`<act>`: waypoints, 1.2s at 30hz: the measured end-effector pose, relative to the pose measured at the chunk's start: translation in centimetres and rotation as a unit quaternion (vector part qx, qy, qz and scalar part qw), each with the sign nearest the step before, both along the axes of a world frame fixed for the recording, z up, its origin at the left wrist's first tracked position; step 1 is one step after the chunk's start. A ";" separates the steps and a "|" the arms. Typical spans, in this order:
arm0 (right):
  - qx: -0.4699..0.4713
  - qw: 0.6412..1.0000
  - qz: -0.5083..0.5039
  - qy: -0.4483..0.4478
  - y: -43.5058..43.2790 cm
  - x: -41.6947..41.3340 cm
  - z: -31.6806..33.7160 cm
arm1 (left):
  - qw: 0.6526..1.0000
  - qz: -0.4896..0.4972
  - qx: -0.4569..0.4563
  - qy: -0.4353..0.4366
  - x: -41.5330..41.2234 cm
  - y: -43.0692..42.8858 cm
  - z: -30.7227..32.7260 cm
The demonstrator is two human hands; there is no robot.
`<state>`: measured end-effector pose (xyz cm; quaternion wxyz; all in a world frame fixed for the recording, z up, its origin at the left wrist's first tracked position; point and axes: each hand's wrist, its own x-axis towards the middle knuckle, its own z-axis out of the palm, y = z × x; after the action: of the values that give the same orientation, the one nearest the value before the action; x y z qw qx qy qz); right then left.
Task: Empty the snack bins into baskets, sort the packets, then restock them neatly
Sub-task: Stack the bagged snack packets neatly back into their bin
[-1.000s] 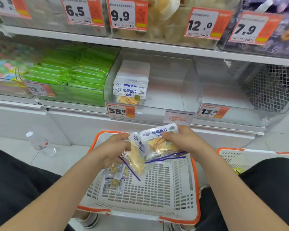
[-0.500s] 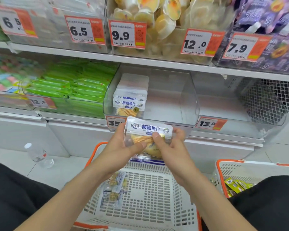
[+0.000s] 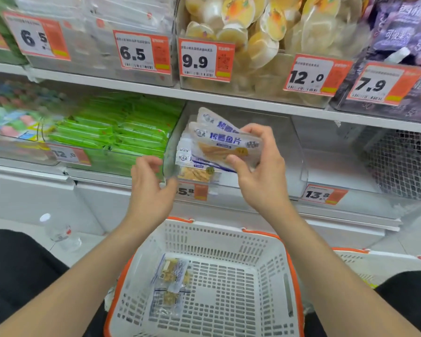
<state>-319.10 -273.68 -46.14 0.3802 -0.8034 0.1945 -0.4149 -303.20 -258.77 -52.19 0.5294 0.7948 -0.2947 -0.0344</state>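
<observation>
The white basket (image 3: 224, 239) sits nearest, with two loose packets (image 3: 170, 283) on its floor at left. Above it, the left hand (image 3: 151, 190) is empty, fingers loosely curled. The right hand (image 3: 260, 173) grips two fish packets (image 3: 219, 144) at the mouth of the clear bin (image 3: 287, 142), beside the shelved stack (image 3: 195, 170).

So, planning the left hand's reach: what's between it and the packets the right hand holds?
Head view: the clear bin's front corner and the stacked packets inside.
</observation>
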 end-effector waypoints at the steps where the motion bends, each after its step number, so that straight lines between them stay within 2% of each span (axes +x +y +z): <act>1: -0.039 0.999 -0.001 0.032 -0.4 1.0 -0.2 | 0.999 0.018 0.027 0.026 0.6 -0.2 -0.6; 3: -0.069 0.990 0.022 0.122 -1.1 3.2 -1.5 | 0.994 0.013 0.064 0.091 1.2 -0.6 -1.2; 6: -0.010 0.964 0.051 0.262 -1.8 6.3 -4.0 | 0.986 -0.012 0.080 0.147 1.6 -1.0 -1.6; 9: 0.023 0.911 -0.063 0.407 -2.6 8.2 -4.8 | 0.978 -0.016 0.098 0.181 1.5 -1.0 -2.0; 11: 0.032 0.891 -0.103 0.441 -2.9 8.4 -4.6 | 0.970 -0.023 0.126 0.205 1.1 -0.7 -2.3; 14: 0.082 0.915 -0.062 0.391 -2.6 8.1 -4.3 | 0.950 -0.065 0.202 0.228 0.6 -0.1 -2.4; 16: 0.074 0.914 -0.059 0.396 -2.2 7.2 -4.3 | 0.935 -0.099 0.251 0.229 0.4 0.1 -2.6; 18: -0.006 0.912 -0.117 0.393 -1.8 6.1 -4.7 | 0.926 -0.084 0.296 0.219 0.6 0.3 -3.3; 20: -0.113 0.943 -0.148 0.275 -0.7 4.5 -5.5 | 0.920 -0.057 0.341 0.184 1.1 0.5 -4.5; 22: -0.179 0.971 -0.080 0.137 1.3 2.9 -6.5 | 0.906 -0.072 0.380 0.171 1.3 0.4 -6.5; 23: -0.192 0.973 -0.033 0.123 2.5 2.2 -7.2 | 0.893 -0.101 0.406 0.167 1.1 0.2 -7.5; 24: -0.193 0.969 0.015 0.153 3.5 1.7 -8.2 | 0.873 -0.138 0.441 0.155 0.7 0.0 -8.8; 25: -0.181 0.957 0.060 0.220 4.4 1.4 -9.6 | 0.847 -0.170 0.484 0.140 0.3 0.0 -10.0; 27: -0.141 0.908 0.124 0.376 5.4 1.2 -13.3 | 0.808 -0.213 0.538 0.114 -0.2 0.3 -12.8; 29: -0.076 0.861 0.149 0.480 5.7 0.8 -17.6 | 0.786 -0.237 0.560 0.109 -0.1 1.2 -16.2; 34: 0.027 0.775 0.160 0.611 5.5 -1.3 -26.9 | 0.749 -0.267 0.601 0.082 -0.5 2.5 -23.9; 36: 0.051 0.751 0.161 0.638 5.2 -2.0 -29.6 | 0.761 -0.253 0.595 0.059 -0.7 2.5 -27.7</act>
<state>-321.14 -268.51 -75.74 0.2693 -0.8801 0.2805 0.2725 -303.88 -256.26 -79.85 -0.0613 0.8431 -0.3731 -0.3822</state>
